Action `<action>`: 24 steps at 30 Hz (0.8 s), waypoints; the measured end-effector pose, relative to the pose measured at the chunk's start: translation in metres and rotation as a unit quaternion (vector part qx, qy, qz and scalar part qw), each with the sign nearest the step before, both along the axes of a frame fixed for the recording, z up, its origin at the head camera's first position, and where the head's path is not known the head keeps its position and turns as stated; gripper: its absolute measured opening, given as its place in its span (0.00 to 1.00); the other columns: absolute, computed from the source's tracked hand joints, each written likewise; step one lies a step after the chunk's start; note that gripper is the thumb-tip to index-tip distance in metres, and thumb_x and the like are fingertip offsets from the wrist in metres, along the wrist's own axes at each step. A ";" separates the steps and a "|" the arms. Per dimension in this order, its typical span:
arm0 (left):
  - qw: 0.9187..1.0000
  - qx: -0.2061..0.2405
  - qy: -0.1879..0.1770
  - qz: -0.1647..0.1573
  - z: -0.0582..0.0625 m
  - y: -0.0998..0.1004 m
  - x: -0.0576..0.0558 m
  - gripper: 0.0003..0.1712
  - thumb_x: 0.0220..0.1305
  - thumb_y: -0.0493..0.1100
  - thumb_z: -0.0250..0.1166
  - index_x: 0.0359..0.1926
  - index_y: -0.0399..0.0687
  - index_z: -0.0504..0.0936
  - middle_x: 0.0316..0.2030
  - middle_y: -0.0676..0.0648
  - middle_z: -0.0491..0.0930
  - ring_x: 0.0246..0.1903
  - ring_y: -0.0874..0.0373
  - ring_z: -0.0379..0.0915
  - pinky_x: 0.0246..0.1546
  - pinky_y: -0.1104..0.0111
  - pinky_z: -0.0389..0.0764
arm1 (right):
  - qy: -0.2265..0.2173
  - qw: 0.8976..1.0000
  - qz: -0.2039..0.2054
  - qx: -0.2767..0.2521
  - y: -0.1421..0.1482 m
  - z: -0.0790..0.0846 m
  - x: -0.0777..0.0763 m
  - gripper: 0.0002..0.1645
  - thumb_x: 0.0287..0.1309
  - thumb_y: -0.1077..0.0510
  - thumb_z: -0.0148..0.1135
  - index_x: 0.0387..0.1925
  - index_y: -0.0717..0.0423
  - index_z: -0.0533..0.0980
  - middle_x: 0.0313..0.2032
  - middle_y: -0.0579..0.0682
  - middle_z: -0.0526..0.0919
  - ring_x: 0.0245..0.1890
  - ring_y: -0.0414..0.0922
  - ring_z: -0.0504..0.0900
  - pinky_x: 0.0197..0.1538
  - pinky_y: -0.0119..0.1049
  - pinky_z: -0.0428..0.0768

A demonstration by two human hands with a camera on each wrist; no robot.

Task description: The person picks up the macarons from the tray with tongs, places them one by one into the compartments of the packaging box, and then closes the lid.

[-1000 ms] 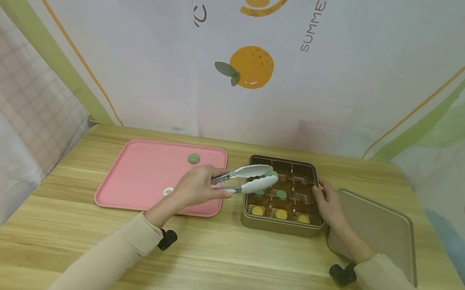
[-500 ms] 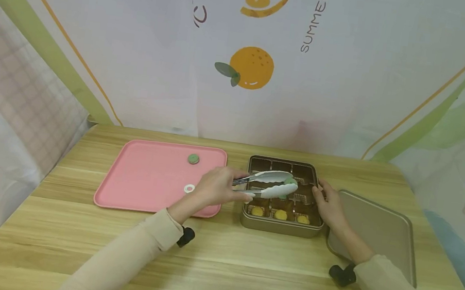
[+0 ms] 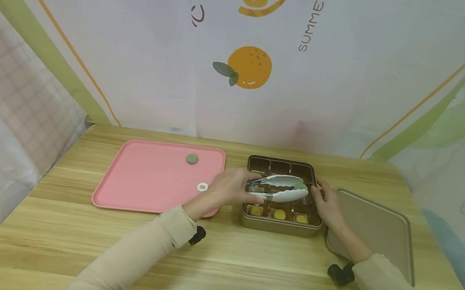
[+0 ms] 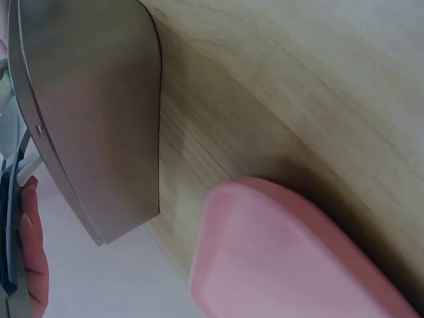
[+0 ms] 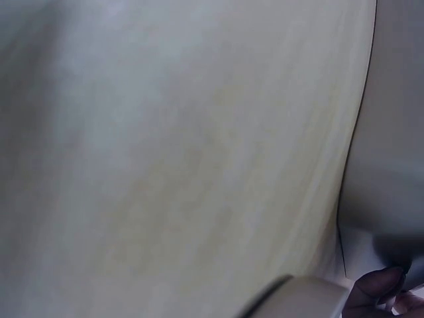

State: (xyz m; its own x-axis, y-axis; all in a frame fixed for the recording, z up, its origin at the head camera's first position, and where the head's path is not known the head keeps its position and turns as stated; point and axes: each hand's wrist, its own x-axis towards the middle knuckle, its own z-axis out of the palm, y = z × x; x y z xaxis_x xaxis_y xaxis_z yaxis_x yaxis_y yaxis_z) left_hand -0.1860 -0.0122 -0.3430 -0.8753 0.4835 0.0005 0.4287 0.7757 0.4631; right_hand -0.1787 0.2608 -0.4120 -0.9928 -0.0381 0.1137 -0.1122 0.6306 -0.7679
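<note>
My left hand (image 3: 232, 187) grips a pair of tongs (image 3: 280, 195) with metal arms and pale, scalloped tips. Between the tips is a small round green cookie (image 3: 300, 186), over the right side of a brown-gold tin (image 3: 281, 227). The tin has a divided insert, and yellow cookies (image 3: 279, 214) sit in its front row; the tongs cover part of the middle rows. At the tin's right rim, my right hand (image 3: 330, 208) holds the edge with thumb and fingers. In the left wrist view, fingers (image 4: 34, 248) lie along the tongs beside the tin's wall (image 4: 99, 119).
A pink tray (image 3: 140, 177) lies left of the tin, bearing another green cookie (image 3: 192, 159) and a small white ring (image 3: 202, 187). The flat tin lid (image 3: 376, 227) rests on the wooden table at the right, under the right forearm. A printed curtain (image 3: 151, 56) hangs behind.
My left hand has moved right, carrying the tongs and green cookie from the tin's left-middle part to its right side. My right hand stays at the rim.
</note>
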 end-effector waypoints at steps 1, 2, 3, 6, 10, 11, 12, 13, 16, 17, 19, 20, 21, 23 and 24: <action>1.000 -0.004 0.000 -0.001 0.000 0.001 0.000 0.38 0.48 0.59 0.72 0.61 0.55 0.75 0.21 0.50 0.71 0.20 0.62 0.57 0.17 0.71 0.60 | -0.001 1.000 0.000 0.000 0.000 0.000 0.000 0.32 0.73 0.53 0.39 0.65 0.76 0.54 0.46 0.72 0.73 0.48 0.63 0.72 0.55 0.60 0.68; 1.000 -0.005 0.002 -0.001 0.000 0.002 -0.001 0.38 0.48 0.59 0.72 0.60 0.54 0.75 0.19 0.52 0.69 0.19 0.62 0.57 0.17 0.71 0.59 | -0.001 1.000 -0.001 -0.001 0.000 0.000 0.000 0.32 0.73 0.53 0.39 0.65 0.76 0.54 0.46 0.72 0.73 0.48 0.63 0.72 0.55 0.60 0.68; 1.000 -0.005 0.004 -0.001 0.000 0.003 -0.001 0.38 0.48 0.59 0.72 0.60 0.54 0.75 0.18 0.53 0.67 0.19 0.62 0.56 0.16 0.72 0.59 | 0.001 1.000 -0.002 -0.001 0.000 0.000 0.000 0.32 0.73 0.54 0.39 0.65 0.76 0.54 0.46 0.72 0.73 0.48 0.64 0.73 0.55 0.59 0.68; 1.000 -0.009 0.006 -0.005 -0.001 0.006 -0.001 0.37 0.48 0.59 0.72 0.60 0.52 0.76 0.14 0.55 0.60 0.16 0.64 0.53 0.15 0.73 0.57 | 0.005 1.000 -0.005 0.001 -0.001 0.000 0.000 0.31 0.72 0.54 0.40 0.65 0.76 0.55 0.47 0.74 0.73 0.48 0.64 0.73 0.54 0.59 0.69; 1.000 -0.018 0.015 -0.014 -0.002 0.010 -0.002 0.37 0.48 0.59 0.72 0.59 0.51 0.76 0.12 0.56 0.55 0.14 0.65 0.48 0.15 0.74 0.54 | 0.012 1.000 -0.008 -0.001 -0.001 0.000 0.000 0.30 0.72 0.56 0.41 0.64 0.76 0.56 0.44 0.73 0.76 0.45 0.64 0.75 0.52 0.57 0.72; 1.000 -0.021 0.016 -0.016 -0.002 0.011 -0.003 0.37 0.48 0.59 0.72 0.59 0.51 0.76 0.11 0.56 0.54 0.14 0.64 0.47 0.14 0.73 0.53 | 0.014 1.000 -0.008 -0.003 -0.001 0.000 -0.001 0.29 0.72 0.57 0.42 0.64 0.76 0.57 0.42 0.73 0.76 0.45 0.63 0.76 0.51 0.57 0.72; 0.999 -0.024 0.017 -0.018 -0.002 0.011 -0.003 0.37 0.48 0.59 0.72 0.59 0.51 0.77 0.11 0.56 0.54 0.14 0.64 0.47 0.14 0.73 0.53 | 0.016 1.000 -0.008 -0.002 -0.001 0.000 -0.001 0.29 0.72 0.57 0.42 0.64 0.76 0.57 0.41 0.73 0.77 0.44 0.63 0.76 0.51 0.57 0.72; 0.999 -0.026 0.020 -0.018 -0.001 0.012 -0.003 0.37 0.48 0.60 0.72 0.58 0.52 0.77 0.11 0.57 0.55 0.14 0.64 0.47 0.14 0.73 0.53 | 0.017 1.000 -0.008 -0.001 -0.001 -0.001 -0.001 0.29 0.72 0.57 0.42 0.64 0.76 0.58 0.40 0.72 0.77 0.43 0.63 0.76 0.50 0.57 0.72; 0.999 -0.033 0.023 -0.018 0.000 0.014 -0.003 0.36 0.48 0.60 0.71 0.58 0.53 0.78 0.12 0.57 0.57 0.15 0.64 0.49 0.14 0.73 0.53 | 0.024 1.000 -0.008 0.001 -0.001 -0.001 -0.001 0.28 0.71 0.57 0.42 0.63 0.75 0.59 0.38 0.71 0.78 0.41 0.61 0.76 0.49 0.56 0.73; 0.999 -0.036 0.025 -0.018 0.000 0.015 -0.003 0.35 0.48 0.60 0.71 0.57 0.54 0.78 0.12 0.57 0.57 0.15 0.64 0.49 0.14 0.73 0.54 | 0.025 1.000 -0.008 0.003 0.000 -0.001 -0.002 0.28 0.71 0.57 0.42 0.63 0.75 0.59 0.37 0.70 0.78 0.41 0.61 0.76 0.49 0.56 0.73; 0.999 -0.039 0.027 -0.018 0.001 0.015 -0.003 0.35 0.48 0.60 0.72 0.57 0.54 0.78 0.13 0.57 0.59 0.16 0.64 0.51 0.15 0.73 0.54 | 0.027 1.000 -0.008 0.006 -0.001 -0.001 -0.002 0.28 0.71 0.58 0.42 0.63 0.75 0.59 0.37 0.70 0.78 0.40 0.60 0.76 0.48 0.55 0.73; 0.999 -0.040 0.028 -0.018 0.002 0.016 -0.002 0.35 0.48 0.60 0.72 0.57 0.53 0.78 0.13 0.56 0.59 0.16 0.63 0.51 0.15 0.73 0.54 | 0.027 1.000 -0.008 0.005 -0.001 -0.002 -0.002 0.28 0.71 0.58 0.42 0.63 0.75 0.59 0.37 0.70 0.78 0.40 0.60 0.76 0.48 0.55 0.73; 0.999 -0.042 0.028 -0.018 0.002 0.016 -0.002 0.35 0.48 0.60 0.72 0.57 0.53 0.78 0.13 0.56 0.59 0.16 0.63 0.51 0.15 0.73 0.54 | 0.028 1.000 -0.007 0.005 -0.001 -0.001 -0.002 0.28 0.71 0.58 0.42 0.63 0.76 0.59 0.38 0.70 0.78 0.40 0.60 0.76 0.48 0.55 0.74; 0.999 -0.042 0.028 -0.019 0.002 0.016 -0.002 0.35 0.48 0.60 0.72 0.57 0.52 0.79 0.13 0.56 0.59 0.16 0.63 0.51 0.16 0.72 0.54 | 0.028 1.000 -0.007 0.002 0.000 -0.002 -0.002 0.28 0.71 0.58 0.42 0.63 0.76 0.59 0.38 0.71 0.78 0.40 0.60 0.76 0.48 0.55 0.74; 0.998 -0.043 0.029 -0.019 0.002 0.017 -0.002 0.35 0.47 0.60 0.72 0.57 0.52 0.79 0.13 0.56 0.59 0.16 0.63 0.51 0.16 0.72 0.54 | 0.027 1.000 -0.007 0.001 0.000 -0.001 -0.002 0.28 0.71 0.58 0.42 0.63 0.76 0.58 0.38 0.71 0.78 0.41 0.60 0.76 0.48 0.55 0.73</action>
State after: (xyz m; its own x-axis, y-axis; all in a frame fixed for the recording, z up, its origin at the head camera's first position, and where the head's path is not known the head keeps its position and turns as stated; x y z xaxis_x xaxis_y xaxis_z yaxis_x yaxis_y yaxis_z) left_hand -0.1881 0.0043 -0.3405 -0.8566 0.5160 0.0073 0.4819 0.7947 0.3691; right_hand -0.1804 0.2604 -0.4134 -0.9855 -0.0239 0.1678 -0.1448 0.6336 -0.7600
